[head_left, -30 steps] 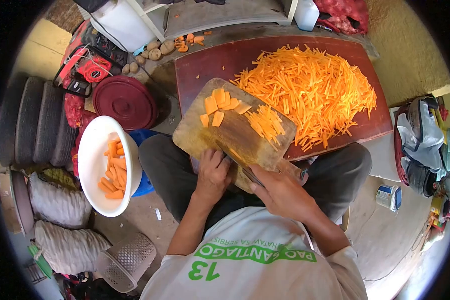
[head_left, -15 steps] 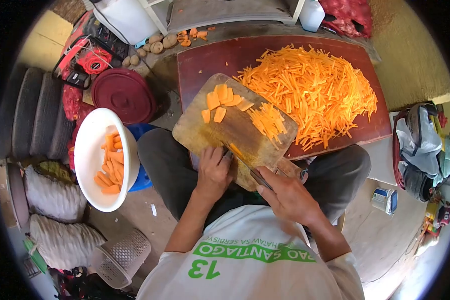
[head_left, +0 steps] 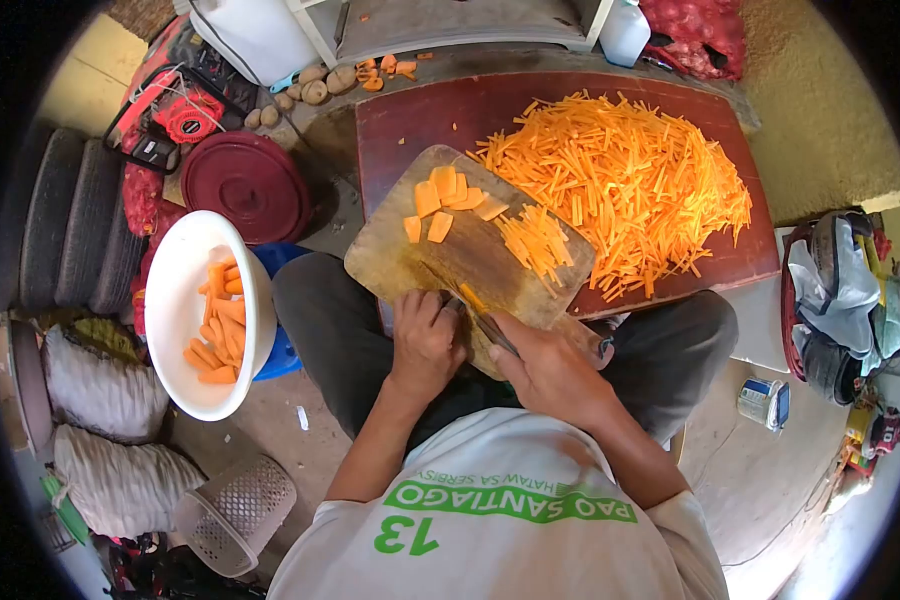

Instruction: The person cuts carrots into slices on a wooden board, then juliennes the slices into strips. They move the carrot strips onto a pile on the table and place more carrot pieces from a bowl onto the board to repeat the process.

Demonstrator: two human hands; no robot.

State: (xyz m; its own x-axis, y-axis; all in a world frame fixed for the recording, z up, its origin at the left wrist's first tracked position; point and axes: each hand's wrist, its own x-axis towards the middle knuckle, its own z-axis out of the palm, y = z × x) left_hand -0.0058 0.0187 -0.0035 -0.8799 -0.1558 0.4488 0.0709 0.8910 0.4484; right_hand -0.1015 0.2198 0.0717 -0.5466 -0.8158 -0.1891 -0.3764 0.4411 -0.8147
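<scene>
A worn wooden cutting board [head_left: 395, 250] rests across my lap, against the edge of the red tabletop. My right hand [head_left: 555, 370] is wrapped round the handle of a knife [head_left: 497, 334], its blade down on the board. Close beside the blade, my left hand [head_left: 427, 335] has its fingers curled down on a carrot piece, mostly hidden under them. An orange carrot strip [head_left: 471, 297] lies along the blade's other side. Flat carrot slices [head_left: 440, 228] are at the board's far left, and a bunch of cut carrot sticks [head_left: 535, 243] lies on its right.
A large heap of carrot sticks [head_left: 620, 190] covers much of the red tabletop [head_left: 400, 115]. To my left, a white basin [head_left: 175, 300] holds peeled carrots [head_left: 225, 325]. Behind it stands a dark red lidded bucket [head_left: 245, 185]. A plastic basket [head_left: 235, 510] sits on the floor.
My right hand and the knife have slid forward and left, closer to my left hand. The slices and sticks on the board look unchanged.
</scene>
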